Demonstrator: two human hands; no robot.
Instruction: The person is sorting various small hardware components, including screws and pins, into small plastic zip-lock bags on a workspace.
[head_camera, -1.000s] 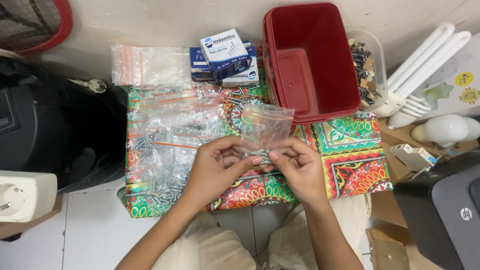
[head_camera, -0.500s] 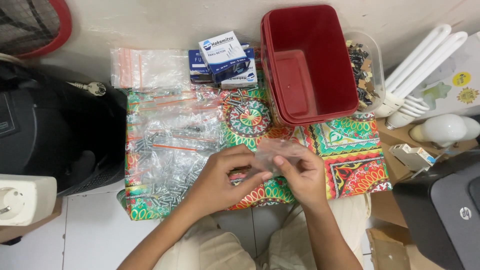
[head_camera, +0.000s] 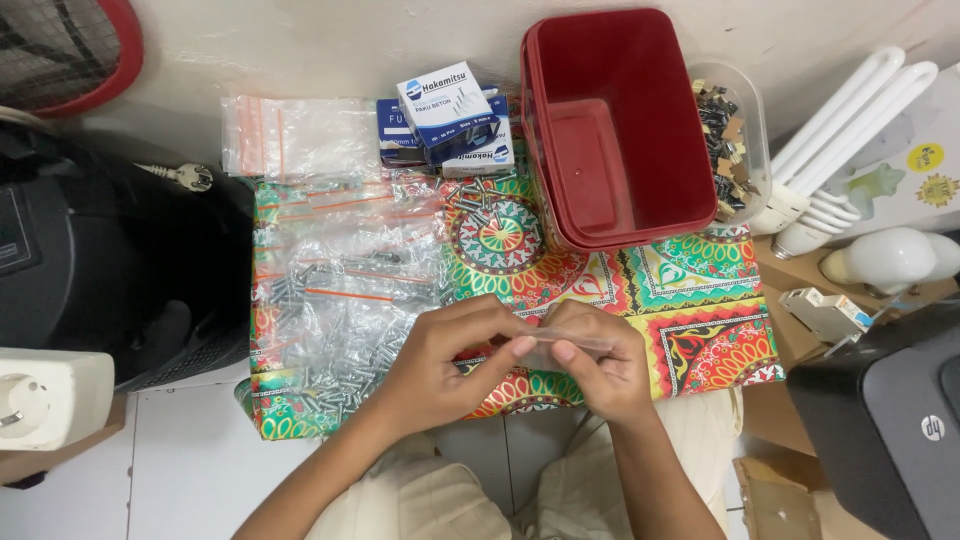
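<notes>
Both hands meet at the near edge of the patterned surface (head_camera: 700, 290), pinching one small clear plastic bag (head_camera: 560, 348) between them. The left hand (head_camera: 440, 365) has its fingers (head_camera: 515, 347) closed narrow on the bag's left end; the right hand (head_camera: 600, 370) grips the right end, thumb and fingers (head_camera: 565, 352) pressed together on the plastic. The bag lies flat, its long axis running from 9 o'clock to 3 o'clock, level with the surface edge. What is inside it cannot be made out.

At 9 o'clock from the hands lies a heap of clear bags filled with metal screws (head_camera: 330, 320), overlapping too much to count. At 11 o'clock, further off, a stack of empty zip bags (head_camera: 300, 138) with orange strips rests against the wall. At 12 o'clock stand about three small blue and white boxes (head_camera: 448, 115), piled on one another. At 1 o'clock is one red plastic tub (head_camera: 620, 60), open side up, with one clear container of small dark parts (head_camera: 735, 140) touching its right side. Three white bulbs (head_camera: 850, 130) lie at 2 o'clock.
</notes>
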